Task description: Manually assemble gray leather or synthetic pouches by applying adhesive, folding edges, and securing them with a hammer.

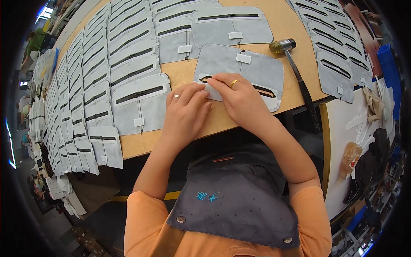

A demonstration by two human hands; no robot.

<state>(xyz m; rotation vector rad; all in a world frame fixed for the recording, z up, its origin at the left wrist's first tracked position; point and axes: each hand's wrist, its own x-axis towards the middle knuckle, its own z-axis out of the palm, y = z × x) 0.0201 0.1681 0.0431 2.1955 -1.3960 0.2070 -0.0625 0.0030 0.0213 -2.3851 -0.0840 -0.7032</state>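
A grey leather-like panel (pixel 261 68) lies at the front edge of the table, with a white tag on its far side. Along its near side runs a white-backed slot with black edging (pixel 266 92), partly gaping. My right hand (pixel 239 96), a gold ring on one finger, pinches the panel at the left end of this slot. Bent and close beside it, my left hand (pixel 185 107) grips the panel's near left border, a pale ring on it. The fingertips of both hands nearly meet and hide that corner.
A hammer (pixel 293 64) with a clear yellowish head lies right of the panel, its black handle past the table edge. Rows of similar grey panels (pixel 132 64) overlap at left; another stack (pixel 334 55) lies at right. Beside the wooden table (pixel 180 68) stands a white-topped surface (pixel 338 128).
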